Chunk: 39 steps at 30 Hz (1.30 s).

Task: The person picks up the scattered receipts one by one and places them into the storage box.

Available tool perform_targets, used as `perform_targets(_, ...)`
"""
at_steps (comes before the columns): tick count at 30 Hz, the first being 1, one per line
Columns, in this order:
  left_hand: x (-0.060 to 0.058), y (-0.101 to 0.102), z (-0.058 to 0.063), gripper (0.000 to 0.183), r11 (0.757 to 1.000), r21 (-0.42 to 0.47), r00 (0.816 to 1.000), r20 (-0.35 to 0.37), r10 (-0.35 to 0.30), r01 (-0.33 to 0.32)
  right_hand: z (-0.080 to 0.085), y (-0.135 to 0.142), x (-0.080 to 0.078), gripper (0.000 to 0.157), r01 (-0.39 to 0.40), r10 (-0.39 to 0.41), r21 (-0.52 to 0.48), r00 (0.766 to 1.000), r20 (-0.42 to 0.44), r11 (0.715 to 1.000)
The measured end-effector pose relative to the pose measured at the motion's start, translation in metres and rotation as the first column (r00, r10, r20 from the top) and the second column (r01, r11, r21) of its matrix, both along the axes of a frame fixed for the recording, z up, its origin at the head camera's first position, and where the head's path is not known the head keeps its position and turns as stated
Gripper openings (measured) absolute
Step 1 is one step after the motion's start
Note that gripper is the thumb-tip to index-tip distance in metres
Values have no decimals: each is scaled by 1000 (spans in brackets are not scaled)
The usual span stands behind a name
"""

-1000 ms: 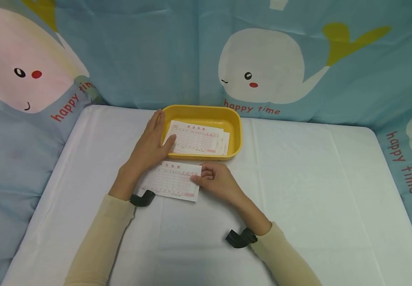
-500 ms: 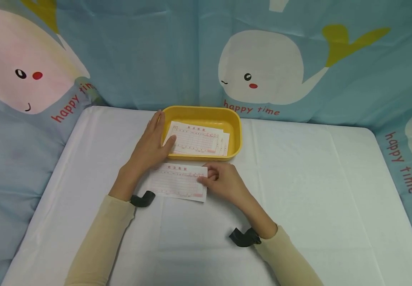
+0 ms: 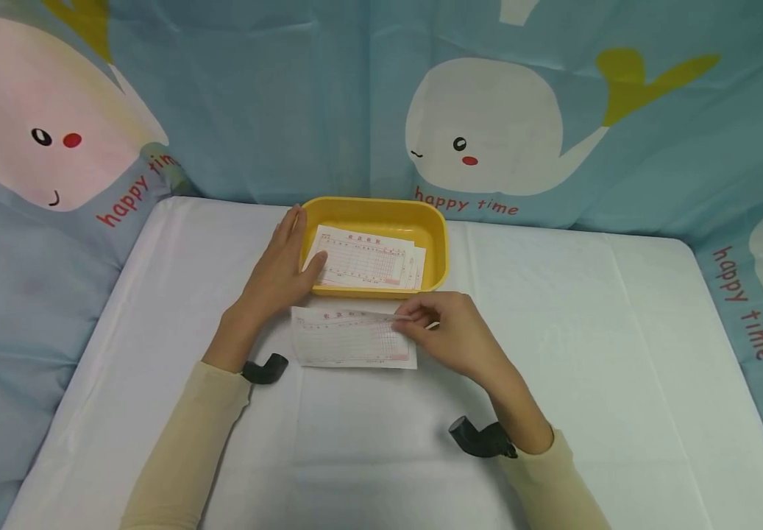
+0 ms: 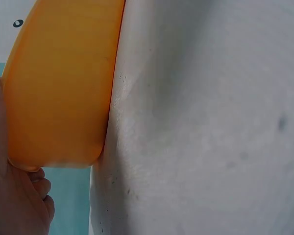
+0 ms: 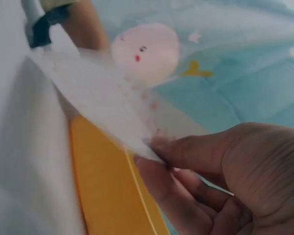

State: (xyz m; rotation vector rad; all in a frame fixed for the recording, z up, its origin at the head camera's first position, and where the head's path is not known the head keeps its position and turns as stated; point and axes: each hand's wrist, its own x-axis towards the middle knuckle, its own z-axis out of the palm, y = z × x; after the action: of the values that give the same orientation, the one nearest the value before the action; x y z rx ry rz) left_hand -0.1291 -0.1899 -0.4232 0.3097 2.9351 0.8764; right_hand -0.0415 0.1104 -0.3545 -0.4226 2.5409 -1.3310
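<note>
In the head view a yellow plastic tray (image 3: 374, 215) holds a fanned pile of white receipt slips (image 3: 361, 258) printed in red. My left hand (image 3: 274, 269) grips its left end, thumb over the rim and fingers along the outside. The left wrist view shows curled fingers (image 4: 44, 193) behind the tray's orange-looking wall (image 4: 63, 93). Just in front of the tray, my right hand (image 3: 457, 331) pinches the upper right corner of a receipt slip (image 3: 348, 342) between thumb and fingers. That slip (image 5: 95, 93) bends and slants above the white cloth in the right wrist view.
A white cloth (image 3: 586, 368) covers the table. Behind the tray rises a blue curtain (image 3: 262, 110) with whale prints, which also hangs along both sides. Black curved wrist mounts (image 3: 480, 438) sit on both forearms.
My right hand has moved right, drawing the pinched receipt slip out from beside the left wrist and lifting its top corner. The left hand and tray stay in place.
</note>
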Motion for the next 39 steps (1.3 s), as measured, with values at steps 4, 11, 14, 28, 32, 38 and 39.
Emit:
perform_targets(4,1,-1,-1,86,1000,8,1000,-3,1,-1,3,15,-6,9,34,-31,-57,999,39,998)
perform_targets(11,1,-2,-4,87,999,41,1000,-19,-2,2,6,35,-22,17,187,-159,-255,979,126,949)
perform_targets(14,1,-1,-3,84,999,32,1000,-31,-4,5,8,40,-31,21,220,-181,-327,973,146,919)
perform_targets(28,-1,1,-1,84,1000,23,1000,-10,-8,8,25,50,-85,19,246,-228,-315,969,96,917)
perform_targets(32,-2,1,0,85,1000,16,1000,-9,0,0,25,44,-96,17,257,-253,-252,966,49,933)
perform_targets(38,-3,1,0,85,1000,3,1000,-8,-6,6,22,34,-109,20,263,-262,-157,965,24,952)
perform_targets(39,-3,1,0,85,1000,0,1000,-7,-6,6,22,32,-111,20,260,-261,-149,965,18,954)
